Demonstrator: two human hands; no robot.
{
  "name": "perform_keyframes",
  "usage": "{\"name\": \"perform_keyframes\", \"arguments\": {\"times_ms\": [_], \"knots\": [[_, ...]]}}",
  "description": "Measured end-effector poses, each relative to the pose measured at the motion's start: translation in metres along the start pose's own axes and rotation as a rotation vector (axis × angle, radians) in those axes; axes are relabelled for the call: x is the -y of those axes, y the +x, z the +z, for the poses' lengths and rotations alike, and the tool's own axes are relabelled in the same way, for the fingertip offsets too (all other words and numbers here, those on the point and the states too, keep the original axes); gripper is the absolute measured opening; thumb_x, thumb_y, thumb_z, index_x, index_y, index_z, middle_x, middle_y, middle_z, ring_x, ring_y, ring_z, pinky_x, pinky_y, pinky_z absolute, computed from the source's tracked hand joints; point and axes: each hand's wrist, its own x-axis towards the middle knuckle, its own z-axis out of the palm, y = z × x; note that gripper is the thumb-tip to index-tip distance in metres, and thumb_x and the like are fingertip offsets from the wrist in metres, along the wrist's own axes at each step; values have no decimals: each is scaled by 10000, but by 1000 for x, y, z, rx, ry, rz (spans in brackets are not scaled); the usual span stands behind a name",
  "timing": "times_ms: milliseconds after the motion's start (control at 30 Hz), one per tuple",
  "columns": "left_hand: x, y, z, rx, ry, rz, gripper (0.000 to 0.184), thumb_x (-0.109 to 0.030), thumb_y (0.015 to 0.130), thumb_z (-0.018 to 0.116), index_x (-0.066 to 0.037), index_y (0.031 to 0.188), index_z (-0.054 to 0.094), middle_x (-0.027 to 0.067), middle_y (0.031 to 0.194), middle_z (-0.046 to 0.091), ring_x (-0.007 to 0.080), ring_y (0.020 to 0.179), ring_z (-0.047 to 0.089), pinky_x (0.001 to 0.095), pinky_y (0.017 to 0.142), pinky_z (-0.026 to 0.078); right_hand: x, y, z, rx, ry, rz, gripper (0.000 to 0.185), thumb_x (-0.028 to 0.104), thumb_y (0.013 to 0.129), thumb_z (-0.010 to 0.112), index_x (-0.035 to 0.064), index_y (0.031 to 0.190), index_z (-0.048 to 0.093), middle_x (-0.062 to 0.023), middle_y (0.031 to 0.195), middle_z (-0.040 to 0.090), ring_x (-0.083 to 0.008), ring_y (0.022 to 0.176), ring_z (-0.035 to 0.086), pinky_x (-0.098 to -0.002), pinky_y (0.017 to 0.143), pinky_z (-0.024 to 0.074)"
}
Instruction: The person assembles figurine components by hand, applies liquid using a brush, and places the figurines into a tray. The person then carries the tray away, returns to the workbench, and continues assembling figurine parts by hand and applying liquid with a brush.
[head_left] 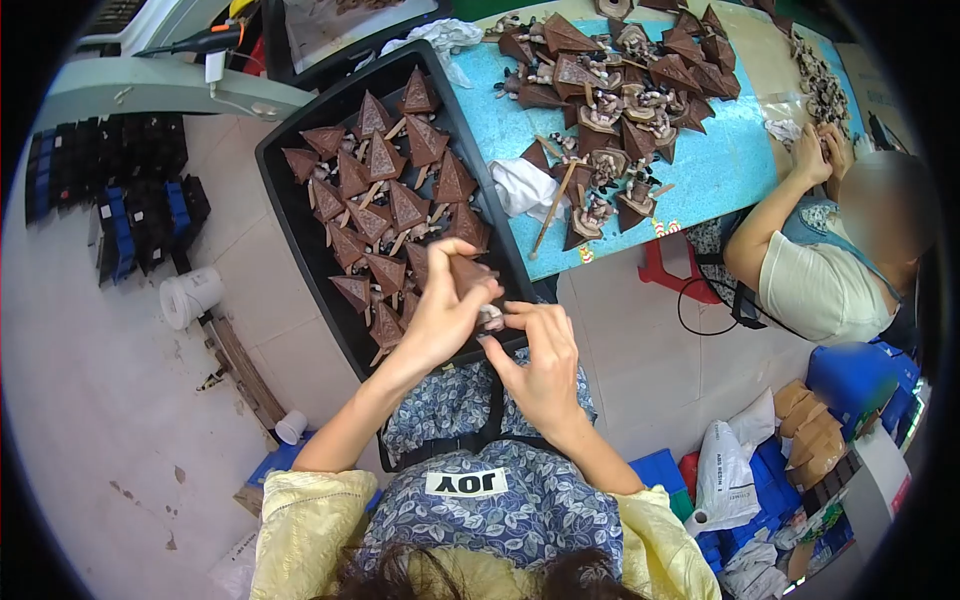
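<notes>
Above the near end of a long black plastic tray [292,210], a brown, pointed piece [464,272] with a small pale part [489,318] at its lower end sits between two bare hands. The left hand [447,300] has its grip clamped on the brown body, covering much of it. The right hand [540,350] is nearer the pale part, thumb and forefinger at it; whether that grip pinches or only rests, I cannot tell. As far as it shows, the long axis slants from the left fingers down to the right fingertips, so the pale end lies just left of the right grip.

Filling much of the tray are similar brown, pointed pieces [385,157] with thin tan sticks and pale bits among them. Beyond, a second dark tray [277,45] shows only partly, its contents unclear. On the blue-topped surface [700,190] beside the tray lies a heap of brown and pale pieces [600,85]; a white plastic bucket [190,297] stands on the floor, its inside hidden.
</notes>
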Motion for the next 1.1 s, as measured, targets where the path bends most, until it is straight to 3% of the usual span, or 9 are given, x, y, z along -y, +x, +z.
{"name": "perform_keyframes", "arguments": {"times_ms": [133,300,400,467,533,700,767,967,1100], "knots": [[31,7,16,5,774,-79,566,-189,890,569,-24,1343,273,292,1182,402,490,989,525,496,894,474,-22,-18,6,60,-126,163,298,49,708,764,-21,955,613,-174,1040,640,-332,952,586,-397,817,476],[89,33,45,-244,1433,101,814,-122,752,656,-57,1452,246,183,1085,422,332,932,533,314,654,556,-26,-10,1,60,-140,144,213,26,750,730,-20,925,619,-158,998,651,-305,890,609,-362,768,492],[88,28,52,-282,1248,96,867,-120,709,684,-33,1454,250,245,1169,421,366,979,520,300,634,555,-24,0,4,128,-129,144,223,21,756,704,-31,949,604,-158,998,640,-321,901,597,-392,793,480],[75,6,45,-222,1093,20,873,-128,702,697,-33,1454,264,288,1336,344,419,1102,473,366,779,535,-21,13,12,143,-131,130,236,16,763,693,-31,971,593,-158,991,635,-329,909,595,-394,798,479],[74,-21,32,-233,1090,318,861,-168,725,705,-39,1453,266,287,1446,241,460,1246,360,489,981,402,-25,30,28,167,-148,55,257,7,772,676,-33,1007,580,-165,988,628,-341,907,594,-396,806,481],[94,-48,-3,-278,1079,140,728,-261,831,650,-53,1441,312,285,1498,134,445,1380,191,611,1084,178,-49,70,92,421,-519,-351,526,87,814,640,73,1317,486,-201,1478,284,-429,1340,269,-490,1049,316],[100,-52,-6,-170,1015,164,667,-273,871,600,-44,1434,326,287,1520,47,435,1384,210,613,1101,145,-69,59,105,450,-680,-400,457,96,822,637,17,1256,520,-206,1429,359,-406,1332,306,-488,1048,320],[72,-68,-63,-656,820,440,535,-104,763,648,-56,1268,478,206,1309,391,396,1228,381,509,1044,305,-38,61,71,213,-439,-408,380,86,827,640,-16,1177,534,-228,1277,477,-400,1189,453,-455,965,380],[92,-42,-150,-1034,667,159,534,-228,800,708,49,1189,469,235,1201,450,400,1103,448,484,924,372,-58,82,72,48,-616,-17,427,200,852,671,-91,1117,505,-287,1107,552,-430,1011,542,-462,813,433]]}}
